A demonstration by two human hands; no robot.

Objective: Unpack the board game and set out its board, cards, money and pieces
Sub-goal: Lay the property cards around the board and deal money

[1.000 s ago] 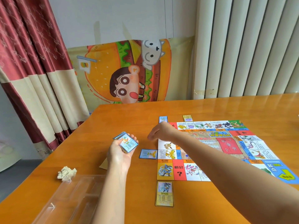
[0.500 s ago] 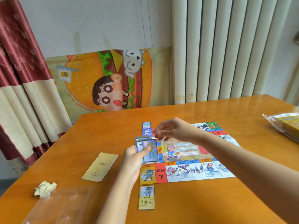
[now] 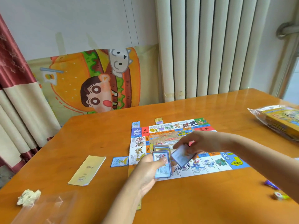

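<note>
Lifted clear of the deck since half a second ago, a single blue card (image 3: 181,156) is pinched in the right hand (image 3: 200,143), blurred. Left hand (image 3: 148,171) clamps the card deck (image 3: 161,162) over the game board (image 3: 182,146) mid-table. One blue card (image 3: 120,161) lies touching the board's left edge; a yellow booklet (image 3: 87,170) sits nearer the table's left edge.

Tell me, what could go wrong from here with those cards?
1. The left hand holds a fanned card stack loosely; it could spill onto the game board.
2. The single card pinched in the right hand looks tilted and may slip.
3. The right forearm passes close above small game pieces near the table edge and might knock them off.
</note>
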